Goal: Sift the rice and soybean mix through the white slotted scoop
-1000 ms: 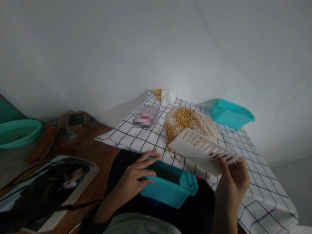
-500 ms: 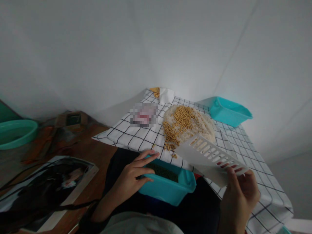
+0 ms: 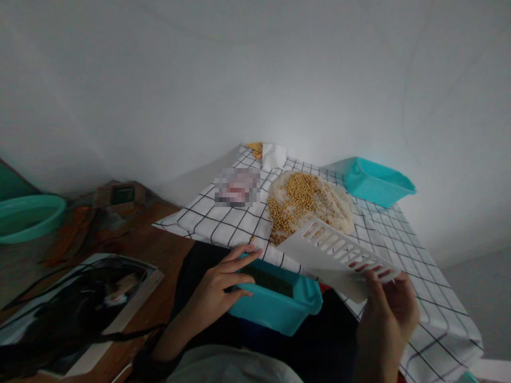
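My right hand [image 3: 389, 308] pinches the right end of a white slotted plastic plate [image 3: 323, 266], held tilted. The plate's far left end overlaps the near edge of a pile of yellow soybeans [image 3: 301, 191] and pale rice-like grains [image 3: 339, 205]; whether it touches them I cannot tell. On my lap sits a turquoise plastic box [image 3: 275, 311] with small dark green grains [image 3: 265, 279] inside. My left hand [image 3: 219, 282] holds the box at its left end, fingers spread over the opening and thumb on the near rim.
A black-and-white checked cloth [image 3: 199, 218] covers the table. Another turquoise box [image 3: 377, 183] stands at the back right. A blurred-out item [image 3: 237, 187] lies left of the pile. On the floor to the left are an open white box [image 3: 96, 351] and a green basin [image 3: 32, 218].
The white plate and my right hand have shifted slightly left, toward the near edge of the pile. My left hand and the box on my lap stay in place.
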Available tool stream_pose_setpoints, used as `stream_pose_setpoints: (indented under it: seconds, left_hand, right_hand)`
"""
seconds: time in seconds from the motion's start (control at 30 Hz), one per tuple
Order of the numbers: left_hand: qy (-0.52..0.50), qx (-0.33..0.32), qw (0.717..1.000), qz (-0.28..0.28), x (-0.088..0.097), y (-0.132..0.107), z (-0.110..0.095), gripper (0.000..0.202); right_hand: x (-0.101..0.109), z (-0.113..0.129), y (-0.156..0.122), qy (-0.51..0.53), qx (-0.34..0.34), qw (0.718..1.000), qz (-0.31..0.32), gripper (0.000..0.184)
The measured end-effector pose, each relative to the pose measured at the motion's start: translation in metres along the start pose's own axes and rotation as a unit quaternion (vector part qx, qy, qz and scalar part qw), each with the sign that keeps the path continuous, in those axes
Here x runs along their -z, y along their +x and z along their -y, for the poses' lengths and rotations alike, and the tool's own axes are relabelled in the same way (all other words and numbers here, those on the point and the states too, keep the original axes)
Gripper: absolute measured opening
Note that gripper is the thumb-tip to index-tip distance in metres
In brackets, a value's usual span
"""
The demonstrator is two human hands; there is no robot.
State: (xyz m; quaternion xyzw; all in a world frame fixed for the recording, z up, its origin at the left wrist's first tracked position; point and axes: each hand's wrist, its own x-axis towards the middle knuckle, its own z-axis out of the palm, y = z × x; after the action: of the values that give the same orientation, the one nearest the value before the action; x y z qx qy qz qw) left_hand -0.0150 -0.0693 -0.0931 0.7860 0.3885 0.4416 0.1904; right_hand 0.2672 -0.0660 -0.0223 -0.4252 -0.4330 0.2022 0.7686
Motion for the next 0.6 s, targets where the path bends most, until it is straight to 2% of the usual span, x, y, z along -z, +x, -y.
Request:
stream_pose_setpoints:
  seconds: [0.13,0.47,0.6]
  left_hand:
    - [0.0,-0.002,1.0,0.0,0.0,0.001,-0.001,0.02]
    - [-0.011,-0.008,1.0,-0.008,0.001,0.002,-0.004,0.019]
    - [-0.006,-0.003,1.0,0.014,0.009,0.005,-0.009,0.02]
  right_hand:
    - [-0.012,0.001,-0.006,-0.006,-0.012,1.0,0.006,0.022]
    - [-0.05,0.002,-0.013,0.004,-0.068,0.995,0.069,0.021]
    - [-0.056,-0.001,-0.012,-0.011,-0.065,0.994,0.087,0.02]
